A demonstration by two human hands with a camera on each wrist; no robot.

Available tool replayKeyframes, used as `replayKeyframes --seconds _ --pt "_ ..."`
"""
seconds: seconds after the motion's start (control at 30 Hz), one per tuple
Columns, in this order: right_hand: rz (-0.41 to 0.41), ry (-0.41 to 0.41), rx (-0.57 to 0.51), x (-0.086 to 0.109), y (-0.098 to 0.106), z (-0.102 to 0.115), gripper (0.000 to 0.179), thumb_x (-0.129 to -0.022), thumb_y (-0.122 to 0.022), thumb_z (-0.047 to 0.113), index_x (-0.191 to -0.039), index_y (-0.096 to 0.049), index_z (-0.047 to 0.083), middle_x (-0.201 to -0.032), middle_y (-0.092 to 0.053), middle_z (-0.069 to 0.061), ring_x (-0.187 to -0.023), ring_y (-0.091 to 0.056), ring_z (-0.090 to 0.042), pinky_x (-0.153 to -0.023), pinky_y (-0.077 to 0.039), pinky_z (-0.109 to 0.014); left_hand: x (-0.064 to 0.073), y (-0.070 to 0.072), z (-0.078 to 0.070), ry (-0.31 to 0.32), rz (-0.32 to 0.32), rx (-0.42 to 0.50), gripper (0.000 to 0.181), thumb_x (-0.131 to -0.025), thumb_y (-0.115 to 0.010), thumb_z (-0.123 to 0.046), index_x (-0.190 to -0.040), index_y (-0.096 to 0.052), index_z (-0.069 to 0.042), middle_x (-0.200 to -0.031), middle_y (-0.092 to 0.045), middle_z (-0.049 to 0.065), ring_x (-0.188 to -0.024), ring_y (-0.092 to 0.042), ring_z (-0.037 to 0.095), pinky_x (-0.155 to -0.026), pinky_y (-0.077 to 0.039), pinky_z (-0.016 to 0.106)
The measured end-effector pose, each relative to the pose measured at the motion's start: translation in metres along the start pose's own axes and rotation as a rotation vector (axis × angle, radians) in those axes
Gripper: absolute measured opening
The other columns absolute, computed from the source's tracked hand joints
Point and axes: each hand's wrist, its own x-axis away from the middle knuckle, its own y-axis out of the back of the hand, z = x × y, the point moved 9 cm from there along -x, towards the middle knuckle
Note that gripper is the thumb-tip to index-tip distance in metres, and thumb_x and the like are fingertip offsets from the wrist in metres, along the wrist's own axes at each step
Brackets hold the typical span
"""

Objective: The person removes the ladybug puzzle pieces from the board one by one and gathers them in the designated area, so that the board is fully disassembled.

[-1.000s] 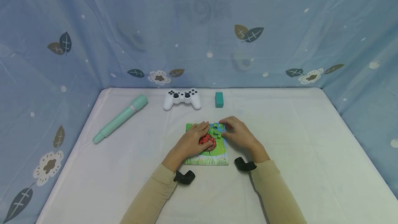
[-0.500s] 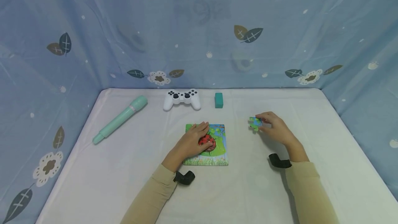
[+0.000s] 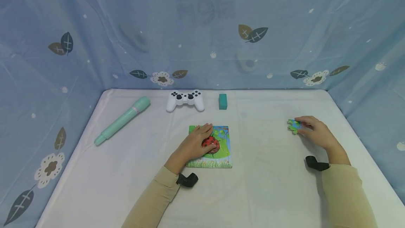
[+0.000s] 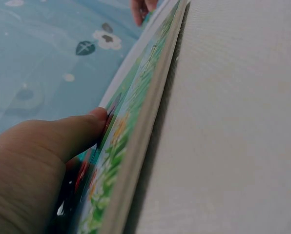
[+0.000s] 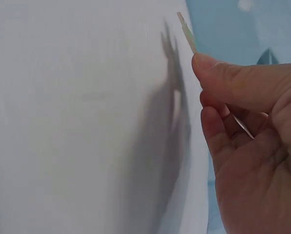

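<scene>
A ladybug jigsaw puzzle (image 3: 221,161) lies flat near the middle of the table. My left hand (image 3: 197,144) rests across its left part with fairly straight fingers, covering some of the picture; in the left wrist view the thumb (image 4: 79,129) lies over the board, whose thick edge (image 4: 150,102) shows. Far to the right, my right hand (image 3: 317,133) pinches a green and blue jigsaw piece (image 3: 293,125). From the right wrist that piece (image 5: 186,33) appears edge-on between thumb and fingers, held above the white cloth with a shadow beneath. Fingers hide part of it.
A white game controller (image 3: 185,100) and a teal block (image 3: 223,101) stand along the back of the table. A mint-green tube-like object (image 3: 123,120) lies slanted at the left. Blue patterned cloth (image 3: 202,45) hangs behind the white-covered table (image 3: 269,185).
My right hand has gone from the puzzle's upper right corner out to the right, carrying the jigsaw piece off the board. The left hand has stayed in place.
</scene>
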Motion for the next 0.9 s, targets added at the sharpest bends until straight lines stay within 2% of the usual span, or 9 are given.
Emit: replayKeyframes --seconds 0.03,0.13,0.17,0.27,0.33,0.4,0.67,0.77,0.9 --pt "0.007 -0.005 0.001 0.0 0.001 -0.005 0.042 -0.093 -0.062 0.019 -0.129 -0.054 -0.001 -0.132 -0.048 -0.024 -0.105 -0.043 0.009 -0.079 -0.035 0.003 0.0 0.0 0.0 -0.003 0.001 0.001 0.069 -0.09 -0.06 -0.045 -0.142 -0.042 -0.003 -0.15 -0.038 0.008 -0.141 -0.033 0.021 -0.12 -0.023 0.04" --pt "0.045 -0.019 0.001 0.001 0.002 -0.016 0.044 -0.094 -0.061 0.022 -0.131 -0.052 -0.001 -0.134 -0.046 -0.026 -0.106 -0.042 0.011 -0.075 -0.031 0.005 0.0 0.0 -0.001 -0.01 0.003 0.003 0.069 -0.091 -0.06 -0.045 -0.142 -0.042 -0.003 -0.15 -0.038 0.009 -0.141 -0.033 0.021 -0.12 -0.023 0.04" --pt "0.055 -0.025 0.0 0.002 0.003 -0.018 0.045 -0.094 -0.06 0.022 -0.132 -0.052 -0.001 -0.134 -0.045 -0.027 -0.109 -0.047 0.002 -0.074 -0.031 0.004 0.0 0.0 -0.002 -0.013 0.003 0.008 0.069 -0.091 -0.06 -0.045 -0.142 -0.042 -0.002 -0.15 -0.038 0.009 -0.141 -0.033 0.022 -0.12 -0.023 0.041" --pt "0.067 -0.033 -0.02 0.003 0.003 -0.024 0.045 -0.095 -0.058 0.021 -0.133 -0.05 -0.002 -0.136 -0.043 -0.029 -0.108 -0.046 0.006 -0.073 -0.031 0.004 0.0 0.0 -0.003 -0.012 0.009 0.015 0.069 -0.091 -0.059 -0.045 -0.142 -0.042 -0.003 -0.151 -0.037 0.009 -0.141 -0.032 0.022 -0.12 -0.022 0.041" --pt "0.07 -0.045 -0.039 0.003 0.003 -0.028 0.046 -0.096 -0.056 0.022 -0.134 -0.049 -0.002 -0.137 -0.041 -0.029 -0.102 -0.037 0.019 -0.072 -0.031 0.004 0.0 -0.001 -0.002 -0.009 0.015 0.01 0.069 -0.091 -0.059 -0.046 -0.142 -0.042 -0.003 -0.151 -0.036 0.008 -0.141 -0.032 0.021 -0.121 -0.021 0.04" --pt "0.072 -0.058 -0.059 0.003 0.003 -0.031 0.047 -0.097 -0.055 0.024 -0.135 -0.048 -0.001 -0.139 -0.04 -0.028 -0.096 -0.028 0.026 -0.072 -0.031 0.004 0.0 -0.001 -0.002 -0.008 0.015 0.011 0.068 -0.091 -0.058 -0.047 -0.142 -0.042 -0.004 -0.151 -0.036 0.007 -0.141 -0.031 0.021 -0.121 -0.021 0.04" --pt "0.069 -0.059 -0.101 0.0 0.003 -0.032 0.047 -0.097 -0.055 0.023 -0.136 -0.047 -0.002 -0.141 -0.038 -0.028 -0.097 -0.027 0.026 -0.073 -0.03 0.005 0.0 0.001 -0.001 -0.019 -0.009 0.008 0.067 -0.091 -0.059 -0.045 -0.142 -0.042 -0.004 -0.15 -0.039 0.009 -0.141 -0.033 0.021 -0.12 -0.022 0.04" --pt "0.085 -0.082 -0.116 0.0 0.001 -0.033 0.05 -0.097 -0.054 0.026 -0.138 -0.045 -0.001 -0.144 -0.035 -0.029 -0.105 -0.03 0.022 -0.073 -0.03 0.005 0.0 0.0 -0.001 -0.022 -0.002 0.005 0.068 -0.091 -0.059 -0.045 -0.142 -0.042 -0.003 -0.15 -0.038 0.009 -0.141 -0.033 0.022 -0.12 -0.022 0.041" --pt "0.087 -0.13 -0.118 0.0 0.001 -0.038 0.057 -0.097 -0.054 0.033 -0.143 -0.04 0.002 -0.147 -0.032 -0.029 -0.133 -0.035 -0.006 -0.075 -0.027 0.009 0.001 -0.001 0.0 -0.015 0.01 0.001 0.069 -0.092 -0.057 -0.047 -0.143 -0.041 -0.004 -0.151 -0.037 0.009 -0.142 -0.031 0.022 -0.121 -0.019 0.04"
